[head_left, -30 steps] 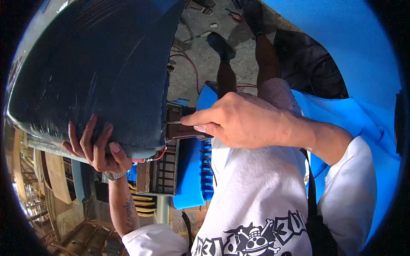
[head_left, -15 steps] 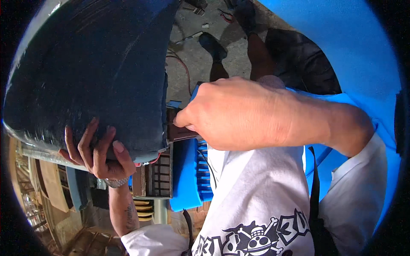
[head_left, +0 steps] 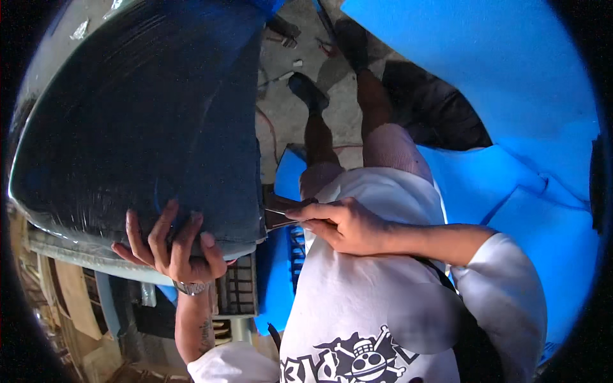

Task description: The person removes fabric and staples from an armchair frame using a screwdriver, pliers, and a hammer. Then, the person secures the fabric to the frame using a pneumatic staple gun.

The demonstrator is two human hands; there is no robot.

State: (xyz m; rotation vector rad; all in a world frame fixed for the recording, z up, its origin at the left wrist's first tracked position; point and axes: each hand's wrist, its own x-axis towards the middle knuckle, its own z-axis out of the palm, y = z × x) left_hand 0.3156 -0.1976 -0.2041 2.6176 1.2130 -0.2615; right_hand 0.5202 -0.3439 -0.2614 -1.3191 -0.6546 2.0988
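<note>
A large dark padded piece [head_left: 140, 127], covered in dark fabric with clear plastic film along its rim, fills the left of the view. My left hand [head_left: 175, 252] lies on its near edge with fingers spread and fingertips against the fabric. Close to the right edge of that piece, in front of my shirt, my right hand [head_left: 354, 226] is pinched closed. Between its thumb and forefinger sits a thin metal tool [head_left: 285, 212] with slender, blade-like lines pointing at the piece. Its exact kind is too small to make out.
Blue foam sheets [head_left: 498, 70] stand on the right, with a black bag-like bundle [head_left: 434, 102] beside them. A dark slatted crate [head_left: 237, 287] sits below the padded piece. A red cord [head_left: 271, 131] and small tools lie on the concrete floor [head_left: 341, 121].
My right hand has drawn back from the camera, down toward my shirt, and the thin tool now shows. My left hand has slid slightly right and nearer, still on the fabric.
</note>
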